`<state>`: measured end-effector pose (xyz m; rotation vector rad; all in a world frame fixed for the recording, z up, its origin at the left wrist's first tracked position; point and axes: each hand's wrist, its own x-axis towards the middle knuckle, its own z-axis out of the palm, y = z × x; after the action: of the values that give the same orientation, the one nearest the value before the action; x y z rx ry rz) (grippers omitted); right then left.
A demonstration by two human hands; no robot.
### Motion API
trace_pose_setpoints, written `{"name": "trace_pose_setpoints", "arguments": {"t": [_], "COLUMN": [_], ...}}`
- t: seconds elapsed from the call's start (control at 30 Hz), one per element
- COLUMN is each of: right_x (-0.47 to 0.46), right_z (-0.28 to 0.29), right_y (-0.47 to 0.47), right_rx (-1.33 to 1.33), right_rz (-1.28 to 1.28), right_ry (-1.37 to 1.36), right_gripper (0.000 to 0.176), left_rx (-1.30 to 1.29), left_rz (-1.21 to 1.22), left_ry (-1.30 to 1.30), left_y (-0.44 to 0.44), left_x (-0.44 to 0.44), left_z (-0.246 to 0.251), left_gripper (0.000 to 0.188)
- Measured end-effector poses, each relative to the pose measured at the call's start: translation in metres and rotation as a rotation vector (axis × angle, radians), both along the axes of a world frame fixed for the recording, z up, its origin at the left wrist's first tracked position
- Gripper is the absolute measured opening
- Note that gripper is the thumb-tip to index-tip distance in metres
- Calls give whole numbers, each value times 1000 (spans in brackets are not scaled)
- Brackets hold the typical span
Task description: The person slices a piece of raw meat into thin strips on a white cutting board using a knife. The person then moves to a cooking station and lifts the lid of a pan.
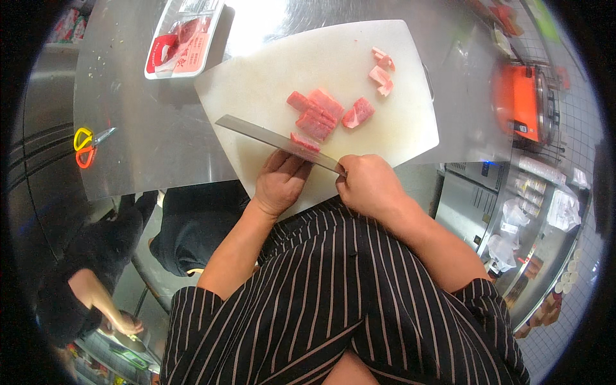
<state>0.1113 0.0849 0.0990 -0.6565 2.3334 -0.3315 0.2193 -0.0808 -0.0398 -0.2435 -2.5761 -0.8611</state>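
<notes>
A wide-bladed kitchen knife [262,136] lies across the white cutting board [399,120], its handle in my right hand [369,185]. My left hand [283,185] is on the near side of the blade, fingertips close against it; whether they pinch any meat is hidden. Along the blade's far side sits a thin slice of raw red meat [304,142]. Just beyond it is a cluster of cut meat pieces [316,118]. One separate meat chunk [358,113] rests to their right. Pale fatty trimmings [381,79] are near the board's far right corner.
A plastic-wrapped meat tray [178,45] with printed labels stands on the steel table [144,120], left of the board. Scissors [91,147] with yellow and orange handles lie at the left edge. An orange cooker [524,106] is at right. Another person's arm [103,301] shows lower left.
</notes>
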Motion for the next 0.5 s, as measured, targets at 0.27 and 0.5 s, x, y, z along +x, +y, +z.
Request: {"name": "trace_pose_setpoints", "arguments": {"t": [0.27, 0.5], "right_x": [-4, -5], "right_z": [7, 9], "right_y": [-6, -11], "right_rx": [79, 89], "right_rz": [0, -28], "right_ry": [-26, -58], "right_gripper": [18, 18], "left_rx": [66, 47], "left_rz": [10, 25], "left_ry": [-87, 30], "left_y": [0, -1], "left_x": [0, -6], "left_z": [1, 6], "left_gripper": [32, 18]}}
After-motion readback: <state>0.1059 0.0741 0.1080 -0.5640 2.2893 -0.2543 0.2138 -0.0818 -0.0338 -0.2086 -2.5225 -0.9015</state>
